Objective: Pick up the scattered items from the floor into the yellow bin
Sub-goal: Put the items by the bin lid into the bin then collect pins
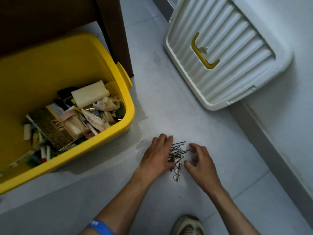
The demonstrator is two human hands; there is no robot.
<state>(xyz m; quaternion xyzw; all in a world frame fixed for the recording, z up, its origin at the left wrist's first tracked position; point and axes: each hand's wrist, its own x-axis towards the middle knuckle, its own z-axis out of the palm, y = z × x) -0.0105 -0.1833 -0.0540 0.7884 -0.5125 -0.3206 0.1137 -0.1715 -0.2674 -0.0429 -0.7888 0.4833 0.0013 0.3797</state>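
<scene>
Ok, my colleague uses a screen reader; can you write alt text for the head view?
Two hands, left hand and right hand, gather a pile of dark hairpins on a grey floor. A yellow bin of clutter stands left; its white lid lies beyond.

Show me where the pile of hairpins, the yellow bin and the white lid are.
pile of hairpins (178,150), head view, on the dark pins between the two hands.
yellow bin (130,114), head view, on its right rim.
white lid (237,48), head view, on its ribbed top beside the yellow handle.
</scene>
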